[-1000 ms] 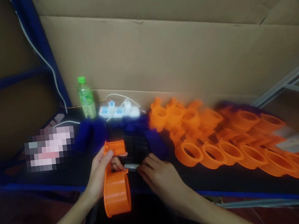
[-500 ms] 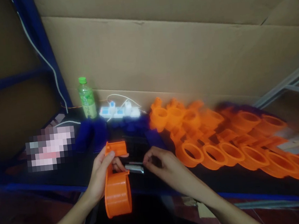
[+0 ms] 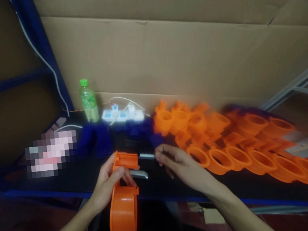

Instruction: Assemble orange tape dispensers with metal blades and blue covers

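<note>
My left hand [image 3: 106, 183] is closed around an orange plastic tape dispenser body [image 3: 124, 210], its round hub hanging down and its flat end up. In a pinch, the fingertips of my right hand [image 3: 175, 161] hold a small toothed metal blade [image 3: 147, 156], just right of the dispenser's flat end. A small gap shows between blade and dispenser. Behind the left fingers, a silvery metal piece [image 3: 139, 174] lies on the black tabletop, partly hidden. Several more orange dispenser bodies [image 3: 241, 157] lie in rows to the right of my right hand.
A green-capped bottle [image 3: 89, 104] and a white power strip [image 3: 122, 115] with plugs stand at the back. Dark blue pieces [image 3: 103, 139] lie in front of them. A pixelated patch [image 3: 52, 153] covers something at left. Cardboard [image 3: 164, 52] forms the back wall.
The dispenser has shifted slightly right and down in my left hand. My right hand has moved up and right, away from the silvery piece, and the toothed blade now shows in its fingertips.
</note>
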### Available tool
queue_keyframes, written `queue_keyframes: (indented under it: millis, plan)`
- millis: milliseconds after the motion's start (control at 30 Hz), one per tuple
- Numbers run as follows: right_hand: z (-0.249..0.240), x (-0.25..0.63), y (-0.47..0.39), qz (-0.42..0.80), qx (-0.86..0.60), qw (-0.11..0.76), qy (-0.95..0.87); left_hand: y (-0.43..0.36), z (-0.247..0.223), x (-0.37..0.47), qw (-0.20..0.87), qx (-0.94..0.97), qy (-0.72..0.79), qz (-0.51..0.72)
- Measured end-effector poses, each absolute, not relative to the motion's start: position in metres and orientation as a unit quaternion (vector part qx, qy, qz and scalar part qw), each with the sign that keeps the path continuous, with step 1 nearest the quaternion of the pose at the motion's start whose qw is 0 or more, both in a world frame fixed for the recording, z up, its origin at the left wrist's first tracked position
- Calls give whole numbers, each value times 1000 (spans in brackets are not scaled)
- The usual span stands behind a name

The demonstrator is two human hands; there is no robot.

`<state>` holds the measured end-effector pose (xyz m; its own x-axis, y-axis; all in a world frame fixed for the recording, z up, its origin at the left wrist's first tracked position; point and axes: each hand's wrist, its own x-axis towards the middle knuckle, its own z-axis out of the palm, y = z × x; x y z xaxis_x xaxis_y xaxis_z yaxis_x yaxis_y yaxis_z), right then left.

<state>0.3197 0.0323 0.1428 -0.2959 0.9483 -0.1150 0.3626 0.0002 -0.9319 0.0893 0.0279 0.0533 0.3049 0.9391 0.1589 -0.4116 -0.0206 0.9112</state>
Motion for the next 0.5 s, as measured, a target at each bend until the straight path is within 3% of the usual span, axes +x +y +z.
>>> queue_keyframes:
  millis: [500]
  plan:
    - [143, 316, 23, 460, -501, 341, -649, 19, 59, 90, 620, 521, 276, 518]
